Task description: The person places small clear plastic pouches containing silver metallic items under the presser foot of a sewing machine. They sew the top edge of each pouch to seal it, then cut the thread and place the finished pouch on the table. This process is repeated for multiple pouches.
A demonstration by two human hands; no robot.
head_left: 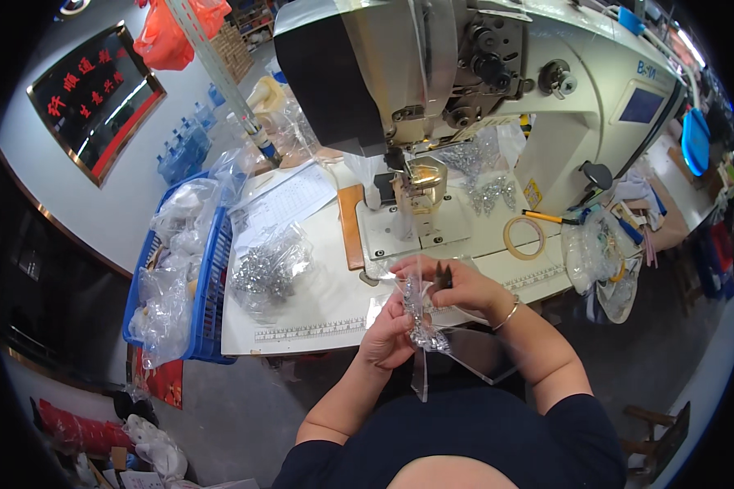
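In front of the sewing machine, near the table's front edge, my left hand (390, 332) is closed on a clear plastic strap with silvery rhinestones (420, 330). Its clear tail hangs below the fingers. From the other side my right hand (469, 287) reaches in, fingers curled around a small dark tool with two pointed tips (442, 275), which looks like thread snips. Its fingertips come close to the upper part of the strap; whether they touch it I cannot tell. Beyond the hands stands the machine's needle area (412, 175).
On the left of the white table (318, 314) lie a bag of silvery rhinestone pieces (265, 273) and a paper sheet (289, 200). A blue basket (214, 301) holds plastic bags. Right of the machine bed are a tape roll (523, 237) and a yellow cutter (546, 217).
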